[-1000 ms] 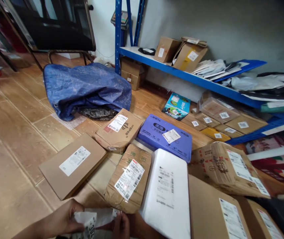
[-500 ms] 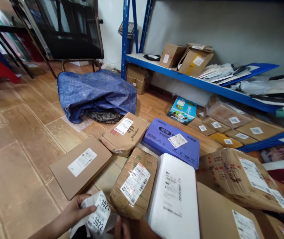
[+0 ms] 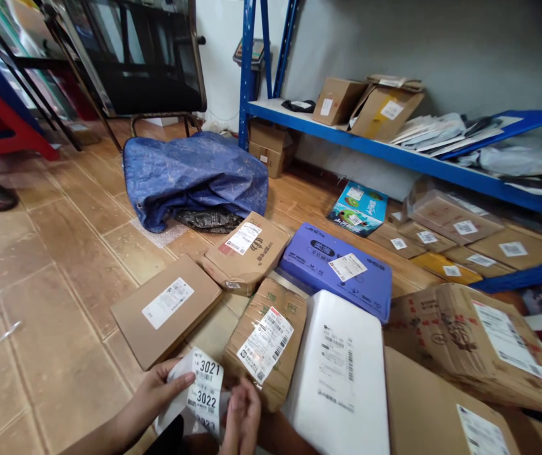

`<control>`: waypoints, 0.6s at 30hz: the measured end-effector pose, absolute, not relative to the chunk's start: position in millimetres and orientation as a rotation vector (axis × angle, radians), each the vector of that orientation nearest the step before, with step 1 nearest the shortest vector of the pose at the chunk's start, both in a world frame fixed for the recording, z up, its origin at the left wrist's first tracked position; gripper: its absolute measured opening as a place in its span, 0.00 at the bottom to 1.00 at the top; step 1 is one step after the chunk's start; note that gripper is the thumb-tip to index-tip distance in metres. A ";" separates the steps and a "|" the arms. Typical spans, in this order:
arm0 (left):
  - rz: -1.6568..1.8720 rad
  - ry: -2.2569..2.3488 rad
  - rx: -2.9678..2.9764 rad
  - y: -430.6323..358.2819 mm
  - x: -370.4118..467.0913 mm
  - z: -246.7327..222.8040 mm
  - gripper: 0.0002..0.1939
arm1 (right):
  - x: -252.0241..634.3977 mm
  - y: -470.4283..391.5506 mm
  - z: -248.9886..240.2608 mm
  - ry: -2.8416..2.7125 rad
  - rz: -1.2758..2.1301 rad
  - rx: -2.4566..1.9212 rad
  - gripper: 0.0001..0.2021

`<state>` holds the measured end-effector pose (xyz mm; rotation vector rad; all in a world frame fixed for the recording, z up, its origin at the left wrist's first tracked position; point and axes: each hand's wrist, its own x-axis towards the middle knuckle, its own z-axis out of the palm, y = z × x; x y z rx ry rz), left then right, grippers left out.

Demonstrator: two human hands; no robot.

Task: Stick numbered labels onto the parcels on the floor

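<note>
Numbered label strip (image 3: 202,395): thin, limp paper, likely tear-prone; left hand (image 3: 157,395) fingers clamp its edge, right hand (image 3: 242,420) fingers pinch the bottom label.

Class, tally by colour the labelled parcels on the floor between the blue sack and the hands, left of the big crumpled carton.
Brown: 3 (flat carton, printed box, taped box)
Purple parcel: 1
White parcel: 1
Total: 5

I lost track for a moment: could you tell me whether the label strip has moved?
Yes. The label strip has risen from the frame's bottom towards the taped parcel.
</note>
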<state>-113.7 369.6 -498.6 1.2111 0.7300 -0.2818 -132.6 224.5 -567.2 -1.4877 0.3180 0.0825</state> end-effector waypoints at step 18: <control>-0.394 0.357 1.644 397.1 -96.2 -463.3 0.18 | -102.6 243.9 -553.6 -0.140 0.379 -1.523 0.21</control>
